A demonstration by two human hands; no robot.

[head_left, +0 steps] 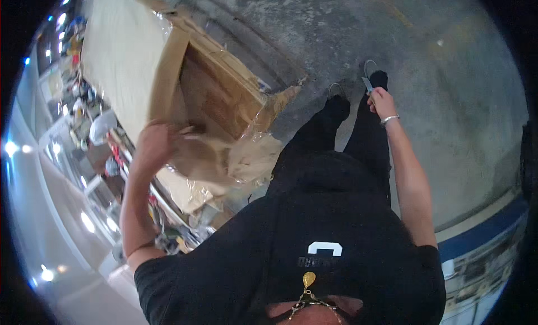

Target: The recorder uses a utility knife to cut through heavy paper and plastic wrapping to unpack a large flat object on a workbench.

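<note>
- Neck: a gold-coloured, teardrop-shaped pendant hangs from a chain over the person's chest.
- Garment: the person wears a black short-sleeved shirt. Its printed marking consists of one white block-style letter with a row of dark lettering directly below; the dark row has low contrast against the fabric.
- Left hand: positioned at the torn wrapping on the near part of the package. The hand is motion-blurred; whether the fingers grip the material or only touch it cannot be told.
- Brown wrapping: crumpled and partly blurred, located just to the right of the left hand.
- Right hand: closed around the handle of a knife, well apart from the package. The short blade projects beyond the fingers, toward the top of the view. A metallic bracelet encircles the wrist.
- Package: large and long, located on the person's left, with a pale upper face and brown edges. Clear film clings to the edges. The side facing the legs is torn open, exposing a brown inner panel.
- Legs: black trousers extend to the shoes, which stand on a grey, stained floor.
- Background: assorted articles and bright lights occupy the left edge.
</note>
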